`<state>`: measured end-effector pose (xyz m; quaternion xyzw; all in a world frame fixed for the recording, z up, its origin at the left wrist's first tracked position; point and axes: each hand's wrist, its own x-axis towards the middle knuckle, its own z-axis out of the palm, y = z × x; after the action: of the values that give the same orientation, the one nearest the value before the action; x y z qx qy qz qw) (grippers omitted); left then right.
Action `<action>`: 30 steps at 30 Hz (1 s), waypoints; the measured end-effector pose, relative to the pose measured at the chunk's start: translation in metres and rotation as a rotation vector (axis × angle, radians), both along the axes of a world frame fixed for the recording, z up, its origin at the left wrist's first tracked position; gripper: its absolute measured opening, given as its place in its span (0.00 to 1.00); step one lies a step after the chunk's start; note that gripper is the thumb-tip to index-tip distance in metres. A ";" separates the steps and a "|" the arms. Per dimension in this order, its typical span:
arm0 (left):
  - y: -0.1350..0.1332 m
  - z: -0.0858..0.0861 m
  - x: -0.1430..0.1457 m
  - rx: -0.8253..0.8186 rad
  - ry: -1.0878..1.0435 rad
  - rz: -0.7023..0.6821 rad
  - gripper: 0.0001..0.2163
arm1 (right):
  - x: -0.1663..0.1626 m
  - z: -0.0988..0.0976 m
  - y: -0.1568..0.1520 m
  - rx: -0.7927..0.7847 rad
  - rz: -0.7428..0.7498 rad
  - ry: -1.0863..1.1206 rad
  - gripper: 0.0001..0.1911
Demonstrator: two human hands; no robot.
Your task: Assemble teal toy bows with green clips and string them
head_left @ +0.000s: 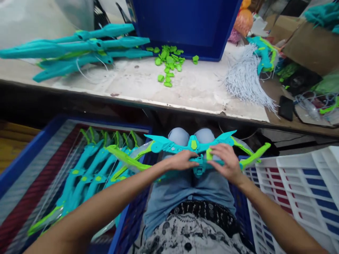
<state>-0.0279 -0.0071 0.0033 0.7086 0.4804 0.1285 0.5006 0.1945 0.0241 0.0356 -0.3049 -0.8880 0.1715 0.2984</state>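
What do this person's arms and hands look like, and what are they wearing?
The left hand and right hand wear no gloves. The forearms are bare, with no watch or bracelet showing. The top is pale with dark patterning, beside a black patterned area; the trousers are light blue.

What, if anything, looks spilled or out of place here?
Small green pieces lie scattered loose on the worktable by the blue bin, a few straying from the cluster, as if spilled. To their right, white strings splay toward the table's front edge, which looks chipped.
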 end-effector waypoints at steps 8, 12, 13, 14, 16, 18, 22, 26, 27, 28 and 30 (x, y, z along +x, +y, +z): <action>0.002 -0.013 0.000 -0.148 -0.147 0.053 0.21 | 0.010 -0.063 -0.060 0.063 0.075 -0.027 0.15; -0.002 -0.014 0.003 -0.180 -0.156 0.076 0.24 | 0.008 -0.069 -0.057 0.063 0.078 -0.020 0.12; -0.003 -0.015 0.003 -0.180 -0.155 0.080 0.24 | 0.008 -0.070 -0.057 0.070 0.081 -0.012 0.10; -0.004 -0.016 0.004 -0.179 -0.152 0.080 0.25 | 0.007 -0.070 -0.058 0.076 0.081 -0.004 0.08; -0.007 -0.019 0.006 -0.173 -0.142 0.079 0.25 | 0.006 -0.071 -0.059 0.062 0.053 -0.004 0.06; -0.010 -0.021 0.009 -0.161 -0.132 0.090 0.25 | 0.005 -0.071 -0.060 0.001 -0.025 -0.028 0.11; -0.016 -0.021 0.014 -0.113 -0.122 0.126 0.22 | -0.002 -0.063 -0.057 -0.183 -0.135 -0.200 0.34; -0.022 -0.022 0.019 -0.027 -0.044 0.153 0.18 | -0.007 -0.055 -0.054 -0.254 -0.139 -0.365 0.34; -0.024 -0.023 0.019 -0.006 -0.028 0.157 0.18 | -0.007 -0.054 -0.054 -0.245 -0.136 -0.374 0.34; -0.026 -0.024 0.020 0.007 -0.022 0.159 0.17 | -0.007 -0.054 -0.054 -0.231 -0.121 -0.376 0.34; -0.029 -0.026 0.019 0.013 -0.039 0.161 0.17 | -0.004 -0.056 -0.053 -0.199 -0.062 -0.368 0.36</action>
<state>-0.0086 -0.0366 -0.0225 0.6683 0.5252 0.1851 0.4932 0.1905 -0.0292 -0.0203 -0.3863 -0.8964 0.1905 0.1049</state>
